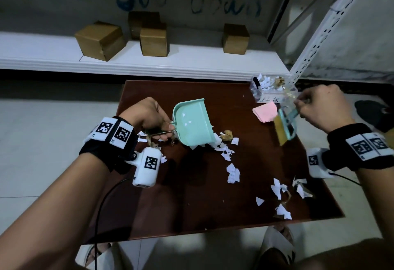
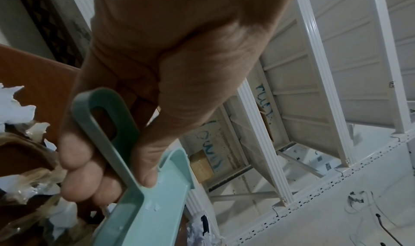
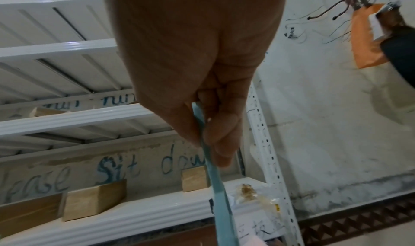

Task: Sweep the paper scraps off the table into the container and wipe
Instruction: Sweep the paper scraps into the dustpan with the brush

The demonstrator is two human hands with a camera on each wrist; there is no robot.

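Note:
My left hand grips the handle of a mint-green dustpan, which is tilted with its lip down on the dark brown table; the left wrist view shows my fingers curled round the dustpan handle. Over the table's far right my right hand holds a small teal brush by its handle, bristles pointing down. White paper scraps lie by the dustpan lip, more scraps near the front right. A clear container with scraps stands at the far right corner.
A pink cloth lies on the table beside the container. A crumpled brown wad sits right of the dustpan. Behind the table runs a white shelf bearing several wooden blocks. A shelf upright rises at the right.

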